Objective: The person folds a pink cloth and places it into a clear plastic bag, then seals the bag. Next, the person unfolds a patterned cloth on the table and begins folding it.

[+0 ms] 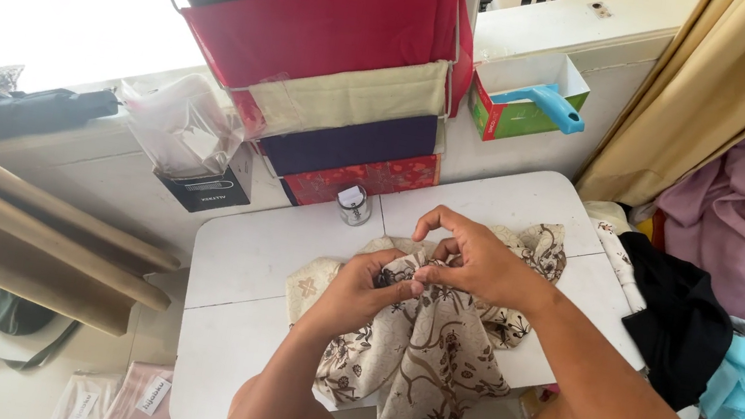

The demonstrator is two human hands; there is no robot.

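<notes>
Cloth [430, 348] on table [255, 261]; jar [354, 205] behind.

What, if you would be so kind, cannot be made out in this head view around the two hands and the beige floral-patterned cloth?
- Head view: how the beige floral-patterned cloth is folded where both hands grip; the left hand and right hand cover it.
- Small glass jar: contents too small to tell.
- White folding table: its near edge is hidden by the cloth and forearms.
- Pile of clothes: cut off by the right edge.
</notes>
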